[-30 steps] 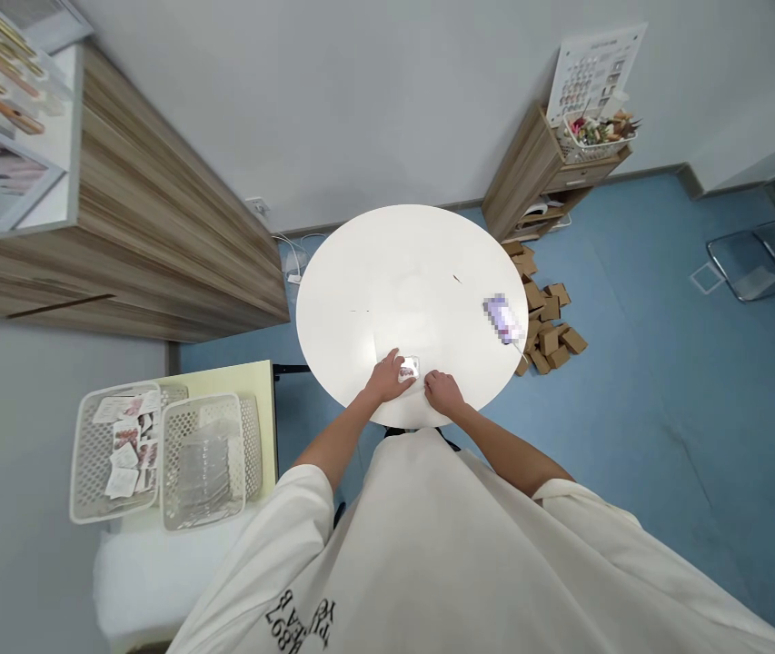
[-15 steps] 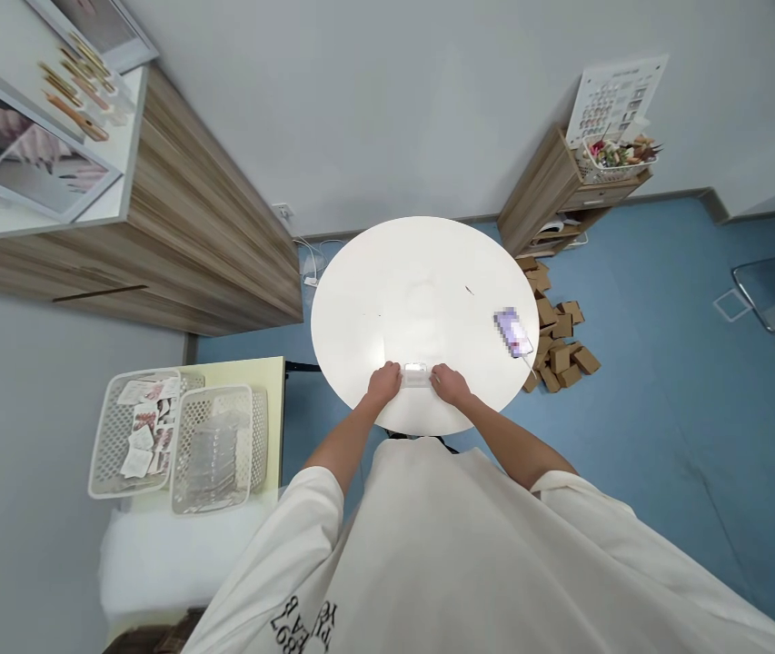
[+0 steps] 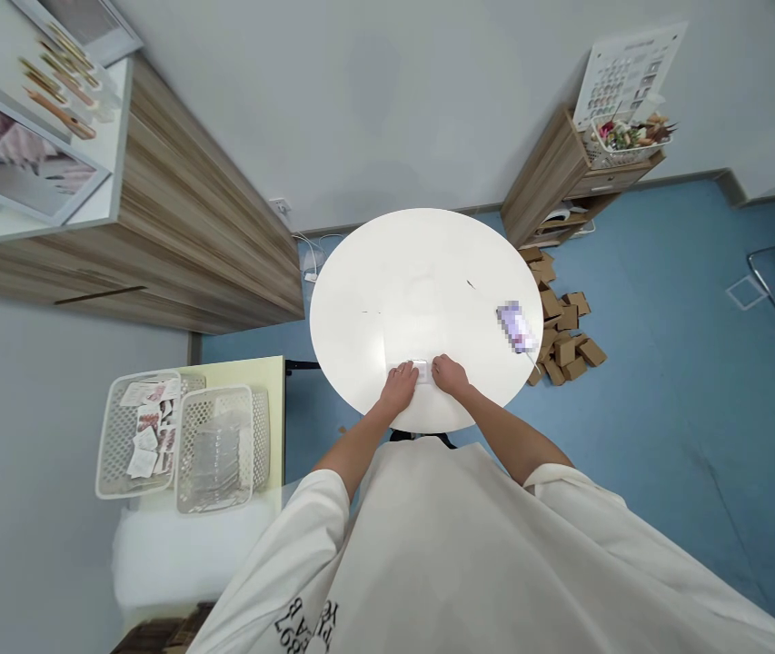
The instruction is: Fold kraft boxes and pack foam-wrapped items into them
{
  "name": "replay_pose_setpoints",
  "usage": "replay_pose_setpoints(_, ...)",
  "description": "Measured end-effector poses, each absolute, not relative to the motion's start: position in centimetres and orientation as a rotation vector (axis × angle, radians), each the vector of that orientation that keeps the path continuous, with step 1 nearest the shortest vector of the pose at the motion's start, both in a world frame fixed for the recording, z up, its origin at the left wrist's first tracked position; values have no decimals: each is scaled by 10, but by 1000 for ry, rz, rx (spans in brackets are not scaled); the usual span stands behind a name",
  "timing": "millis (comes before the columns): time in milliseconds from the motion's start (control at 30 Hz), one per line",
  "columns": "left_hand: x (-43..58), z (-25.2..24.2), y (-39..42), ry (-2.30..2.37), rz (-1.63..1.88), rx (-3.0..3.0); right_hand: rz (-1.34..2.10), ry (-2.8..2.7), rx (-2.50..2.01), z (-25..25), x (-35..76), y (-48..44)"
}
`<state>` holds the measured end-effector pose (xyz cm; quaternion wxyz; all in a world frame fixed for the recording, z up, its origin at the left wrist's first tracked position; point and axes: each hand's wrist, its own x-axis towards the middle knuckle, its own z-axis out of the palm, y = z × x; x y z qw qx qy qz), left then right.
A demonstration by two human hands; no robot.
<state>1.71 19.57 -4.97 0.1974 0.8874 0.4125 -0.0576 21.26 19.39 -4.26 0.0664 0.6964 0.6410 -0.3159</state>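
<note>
A small whitish, see-through flat item [image 3: 422,371] lies near the front edge of the round white table [image 3: 352,272]; its kind is too small to tell. My left hand [image 3: 399,387] rests over its left side, fingers stretched forward and touching it. Just right of the item, my right hand [image 3: 451,375] is closed with fingertips down at the table. Whatever those fingers pinch is hidden. Beyond both hands, a faint pale sheet-like patch shows on the tabletop, hard to tell from glare.
A phone [image 3: 516,327] with a white cable lies on the table's right side. Small cardboard boxes [image 3: 568,350] are heaped on the floor there. At left, two white baskets [image 3: 251,445] stand on a pale yellow table [image 3: 271,381], beside a wooden cabinet [image 3: 223,209].
My left hand has moved right and its fingers have come from a closed shape onto the small item. My right hand has stayed nearly in place. The view has shifted slightly.
</note>
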Motion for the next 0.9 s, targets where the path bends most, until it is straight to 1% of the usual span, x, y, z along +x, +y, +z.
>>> replay_pose_setpoints(67,18,-56,199,1176,-182,2496,-921,1988,2140,-40,213,190)
replay_pose_setpoints(167,21,-60,202,1217,-184,2500,-703,2189,2178,-34,213,178)
replay_pose_setpoints(233,24,-59,205,1250,-194,2473,-572,2319,2132,-31,213,169)
replay_pose_setpoints(300,27,-55,209,1277,-211,2424,-521,2397,2062,-29,212,160)
replay_pose_setpoints(633,21,-33,219,1188,-335,2242,-693,2463,1790,-41,203,152)
replay_pose_setpoints(800,13,-27,207,1158,-348,2189,-745,2485,1717,-32,200,151)
replay_pose_setpoints(900,8,-21,199,1118,-282,2210,-777,2474,1700,-25,202,150)
